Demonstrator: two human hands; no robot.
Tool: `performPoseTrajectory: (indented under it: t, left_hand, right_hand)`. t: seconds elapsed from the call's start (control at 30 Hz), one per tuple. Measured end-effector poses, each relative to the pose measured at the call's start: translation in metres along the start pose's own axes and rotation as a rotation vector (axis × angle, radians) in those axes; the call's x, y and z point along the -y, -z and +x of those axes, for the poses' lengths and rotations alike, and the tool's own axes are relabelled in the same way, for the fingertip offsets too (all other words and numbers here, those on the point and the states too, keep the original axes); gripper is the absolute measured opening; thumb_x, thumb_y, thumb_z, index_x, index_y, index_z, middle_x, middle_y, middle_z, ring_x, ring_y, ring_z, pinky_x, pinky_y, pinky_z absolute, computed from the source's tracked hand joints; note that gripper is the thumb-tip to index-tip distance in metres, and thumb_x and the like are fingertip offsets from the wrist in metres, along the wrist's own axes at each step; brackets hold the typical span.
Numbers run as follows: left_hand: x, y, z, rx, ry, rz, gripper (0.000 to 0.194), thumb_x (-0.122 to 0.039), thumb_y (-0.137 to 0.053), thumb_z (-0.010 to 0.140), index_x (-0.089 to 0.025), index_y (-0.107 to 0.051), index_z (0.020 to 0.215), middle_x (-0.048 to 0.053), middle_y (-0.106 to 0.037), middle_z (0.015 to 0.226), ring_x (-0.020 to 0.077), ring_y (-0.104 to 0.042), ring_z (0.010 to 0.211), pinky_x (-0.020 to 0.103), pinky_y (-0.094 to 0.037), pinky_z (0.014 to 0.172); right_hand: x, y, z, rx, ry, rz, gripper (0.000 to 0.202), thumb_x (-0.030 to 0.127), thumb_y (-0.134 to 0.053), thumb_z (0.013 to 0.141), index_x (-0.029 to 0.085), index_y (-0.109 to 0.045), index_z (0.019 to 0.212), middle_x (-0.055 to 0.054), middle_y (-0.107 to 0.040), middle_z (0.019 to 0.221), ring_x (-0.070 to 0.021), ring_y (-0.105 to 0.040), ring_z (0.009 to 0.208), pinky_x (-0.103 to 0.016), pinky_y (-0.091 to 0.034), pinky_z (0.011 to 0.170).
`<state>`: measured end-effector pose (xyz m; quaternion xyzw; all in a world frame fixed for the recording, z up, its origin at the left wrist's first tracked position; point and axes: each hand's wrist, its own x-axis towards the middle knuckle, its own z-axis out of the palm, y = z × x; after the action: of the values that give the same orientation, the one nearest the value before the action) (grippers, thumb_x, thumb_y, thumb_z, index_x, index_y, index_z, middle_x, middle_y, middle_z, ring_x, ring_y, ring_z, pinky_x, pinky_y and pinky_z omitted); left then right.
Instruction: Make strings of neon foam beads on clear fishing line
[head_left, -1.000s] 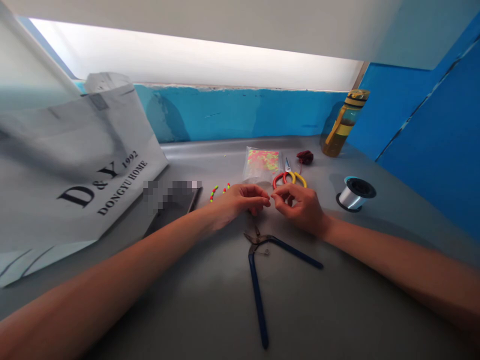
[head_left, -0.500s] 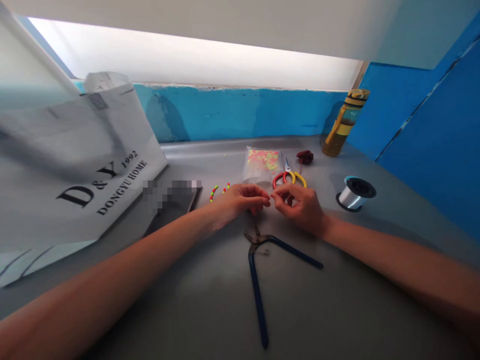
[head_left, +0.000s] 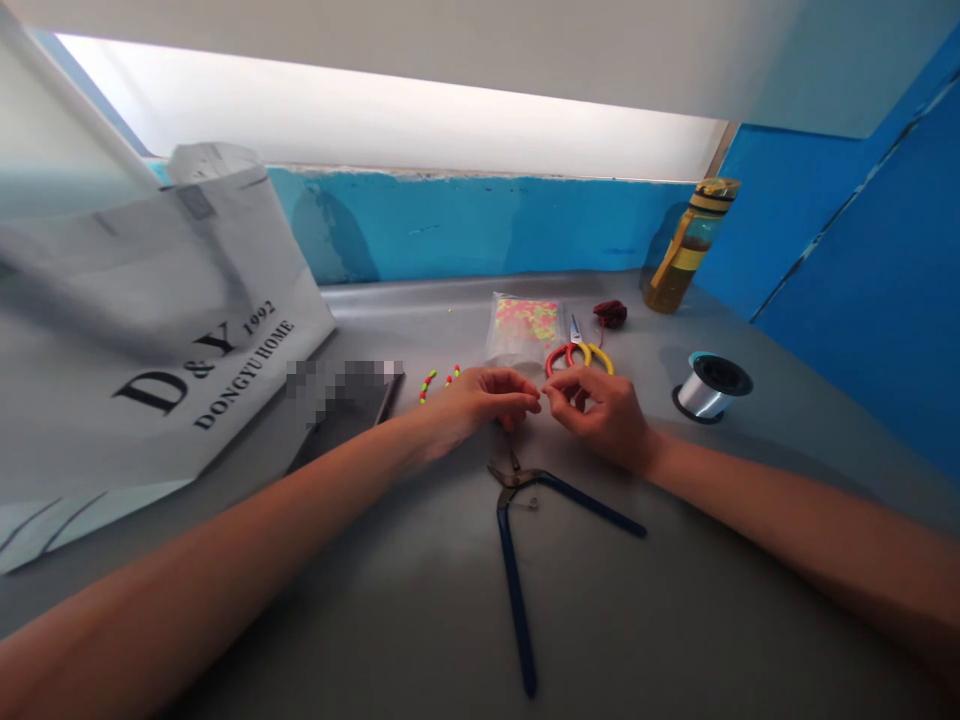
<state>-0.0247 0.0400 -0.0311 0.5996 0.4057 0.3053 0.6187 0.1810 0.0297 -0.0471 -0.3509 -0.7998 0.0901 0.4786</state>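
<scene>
My left hand (head_left: 495, 397) and my right hand (head_left: 592, 408) meet fingertip to fingertip over the grey table, both pinched. Whatever lies between their fingers is too small to make out. Just below them rest pliers (head_left: 517, 482) with dark blue handles spread apart. Short strings of red and yellow-green beads (head_left: 427, 386) lie to the left of my left hand, which partly covers them. Beyond my hands are a clear bag of coloured beads (head_left: 525, 328) and scissors (head_left: 577, 352) with red and yellow handles, partly behind my right hand.
A spool of clear line (head_left: 709, 388) stands at the right. Farther back are a dark red bundle of thread (head_left: 610, 314) and a yellow bottle (head_left: 686, 250). On the left, a large white bag (head_left: 165, 340) stands beside a dark flat object (head_left: 345, 410), partly blurred out.
</scene>
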Motion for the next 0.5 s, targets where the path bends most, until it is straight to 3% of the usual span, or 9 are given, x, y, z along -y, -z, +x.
performPoseTrajectory:
  t: [0.5]
  left_hand:
    - [0.0013, 0.0003, -0.0003, 0.002, -0.011, 0.009, 0.021, -0.036, -0.075, 0.074, -0.019, -0.074, 0.087, 0.005, -0.07, 0.087, 0.0146, -0.058, 0.07, 0.027, -0.045, 0.064]
  right_hand:
    - [0.0014, 0.0004, 0.0004, 0.012, -0.018, 0.019, 0.006, 0.019, -0.064, 0.082, 0.021, -0.065, 0.076, 0.0, -0.069, 0.074, -0.0108, -0.058, 0.057, -0.024, -0.048, 0.057]
